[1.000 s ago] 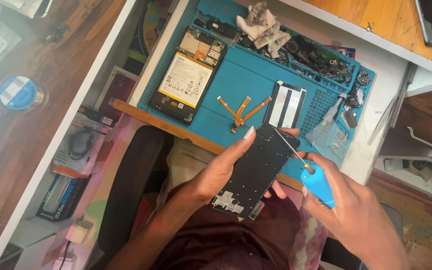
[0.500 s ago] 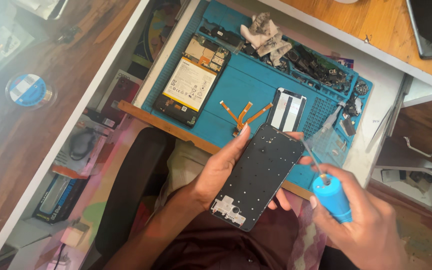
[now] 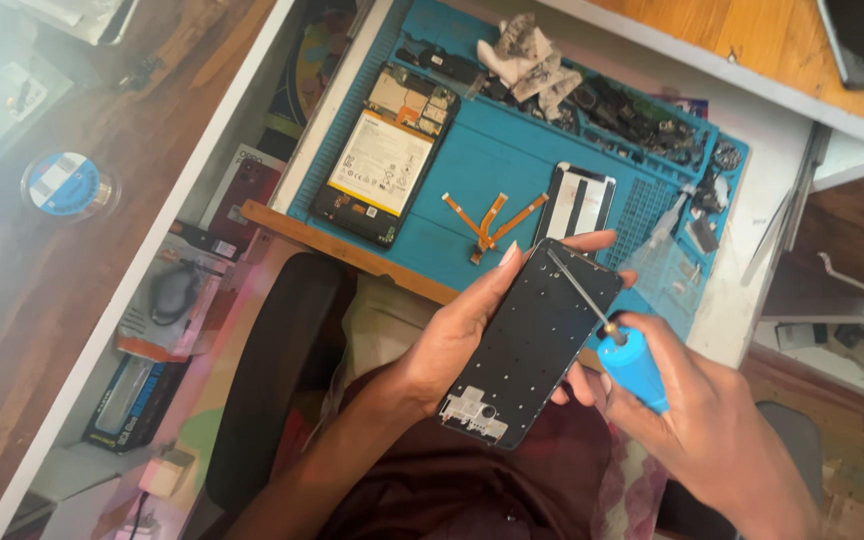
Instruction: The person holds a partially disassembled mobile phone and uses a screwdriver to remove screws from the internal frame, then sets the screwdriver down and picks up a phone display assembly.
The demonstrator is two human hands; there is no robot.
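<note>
1. Counting: one black phone frame [image 3: 535, 340], one blue-handled screwdriver [image 3: 612, 335], one opened phone [image 3: 382, 160], two orange flex cables [image 3: 487, 218].
2. Left hand [image 3: 452, 335] clamps the frame over the lap; right hand [image 3: 697, 430] grips the screwdriver, tip on the frame's top edge.
3. Blue mat [image 3: 482, 160] sits crowded along its far edge, free mid-mat, on a white desk [image 3: 752, 290].
</note>
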